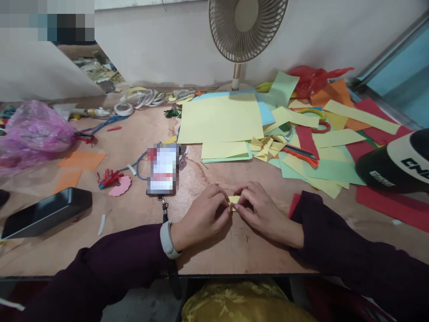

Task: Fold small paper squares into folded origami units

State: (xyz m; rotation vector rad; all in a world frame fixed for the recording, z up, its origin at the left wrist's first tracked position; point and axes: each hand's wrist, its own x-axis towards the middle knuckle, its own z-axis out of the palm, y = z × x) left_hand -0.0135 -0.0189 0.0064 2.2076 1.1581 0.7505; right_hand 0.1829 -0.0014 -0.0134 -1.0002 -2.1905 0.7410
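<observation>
Evidently the wooden table (208, 257) serves as both workbench and storage, its near middle left mostly to the hands. A fan (246, 14) stands at the back against the wall, presumably out of the way of the elbows. Large yellow sheets (221, 118) lie flat in a stack ahead of the hands, perhaps to stay uncreased and within reach. At the far right a dark cup (398, 161) leans into view, beside the loose coloured paper. The left hand (208, 214) and right hand (263, 212) meet near the table's front edge, fingers curled and each thumb and forefinger nearly closed in a pinch. A cutter (303, 154) lies on the scraps, just beside some folded yellow pieces (268, 147) that seem grouped together. Smallest, the small yellow paper (233, 202) sits between both hands' fingertips, gripped from two sides, likely for steadiness; whether it touches the wood I cannot tell.
</observation>
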